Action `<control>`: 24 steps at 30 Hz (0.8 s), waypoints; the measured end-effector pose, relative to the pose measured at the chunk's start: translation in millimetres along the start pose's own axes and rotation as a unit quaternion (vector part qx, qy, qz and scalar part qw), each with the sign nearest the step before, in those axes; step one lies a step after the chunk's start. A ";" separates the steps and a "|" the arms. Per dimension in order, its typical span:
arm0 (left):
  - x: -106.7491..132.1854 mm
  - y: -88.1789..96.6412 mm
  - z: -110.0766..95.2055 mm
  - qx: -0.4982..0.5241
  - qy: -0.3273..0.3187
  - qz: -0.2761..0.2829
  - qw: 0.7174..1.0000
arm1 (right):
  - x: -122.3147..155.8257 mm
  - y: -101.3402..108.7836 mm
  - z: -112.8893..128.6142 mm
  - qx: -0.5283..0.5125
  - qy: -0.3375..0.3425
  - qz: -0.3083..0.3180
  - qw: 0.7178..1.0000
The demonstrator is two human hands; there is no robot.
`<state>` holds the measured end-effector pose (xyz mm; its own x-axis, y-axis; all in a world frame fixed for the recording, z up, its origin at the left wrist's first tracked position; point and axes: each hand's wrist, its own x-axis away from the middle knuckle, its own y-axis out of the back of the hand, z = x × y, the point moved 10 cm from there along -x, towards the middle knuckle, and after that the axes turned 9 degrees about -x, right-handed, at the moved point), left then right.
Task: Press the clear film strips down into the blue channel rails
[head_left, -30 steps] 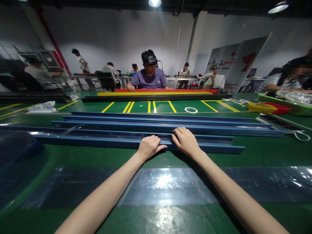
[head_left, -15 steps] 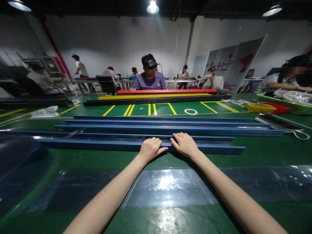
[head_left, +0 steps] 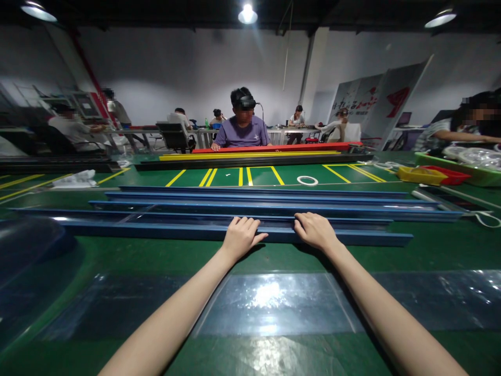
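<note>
My left hand (head_left: 241,237) lies over the near blue channel strip (head_left: 364,239), fingers bent inside it and thumb along the near wall. Farther right, my right hand (head_left: 315,230) grips the same strip, its fingertips over the inside and the palm on the near side. Clear film (head_left: 135,215) shows inside the strip toward the left. Right behind it lie more long blue channel strips (head_left: 348,210), parallel to it. In front of my hands a wide band of clear plastic film (head_left: 274,303) stretches across the green tabletop (head_left: 219,357).
A dark, shiny curved plastic piece (head_left: 31,256) is at the left. Beyond the blue strips lie a white ring (head_left: 307,180), black strips (head_left: 254,161) and a yellow strip (head_left: 250,155). A co-worker (head_left: 242,128) opposite handles a red strip (head_left: 274,149). Trays (head_left: 422,175) stand right.
The near blue strip has slid right, its film seam too. My right hand has moved right with it, widening the gap between my hands; the left has stayed nearly in place.
</note>
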<state>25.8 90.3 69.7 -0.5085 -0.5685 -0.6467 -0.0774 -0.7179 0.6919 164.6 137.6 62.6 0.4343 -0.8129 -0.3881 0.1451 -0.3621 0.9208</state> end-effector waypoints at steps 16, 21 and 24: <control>0.7 -9.0 -5.1 -0.034 -0.013 0.021 0.999 | 9.6 3.3 -27.8 0.021 -0.013 -0.025 0.999; 0.5 -9.2 -3.2 -0.022 -0.005 0.015 1.000 | 9.6 2.3 -29.2 0.015 -0.020 -0.025 0.999; 0.1 -11.9 -2.0 -0.015 -0.005 0.022 1.000 | 9.5 1.5 -30.6 0.014 -0.025 -0.025 0.999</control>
<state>28.4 98.0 60.7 -0.5193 -0.5957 -0.6128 -0.0300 -0.7039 0.7097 196.2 143.3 61.5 0.3829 -0.8149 -0.4352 0.1399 -0.4145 0.8992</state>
